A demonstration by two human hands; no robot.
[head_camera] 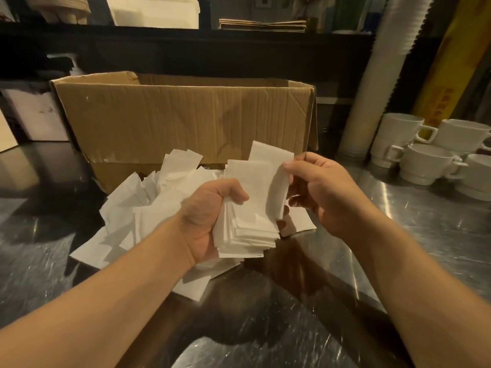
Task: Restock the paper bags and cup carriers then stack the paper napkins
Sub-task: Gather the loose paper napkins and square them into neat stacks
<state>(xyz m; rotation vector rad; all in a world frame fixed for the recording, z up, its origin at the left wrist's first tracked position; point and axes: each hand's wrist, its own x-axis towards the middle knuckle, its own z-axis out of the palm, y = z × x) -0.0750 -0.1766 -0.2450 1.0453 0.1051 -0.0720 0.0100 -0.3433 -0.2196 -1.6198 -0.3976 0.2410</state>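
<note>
- Left hand (pixel 210 208): fingers curled tight around a gathered stack of white paper napkins (pixel 247 229), held upright above the steel counter (pixel 425 235).
- Right hand (pixel 321 192): thumb and fingertips pinch the edge of a single napkin (pixel 276 192) at the stack's right side.
- Loose napkin pile (pixel 138 216): spread on the counter beneath the hands, in front of the open cardboard box (pixel 186 118).
- White stacked mugs (pixel 425 160): far right, well apart from the pile.

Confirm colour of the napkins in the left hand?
Plain white, no print; napkin stack in the left hand, head view.
</note>
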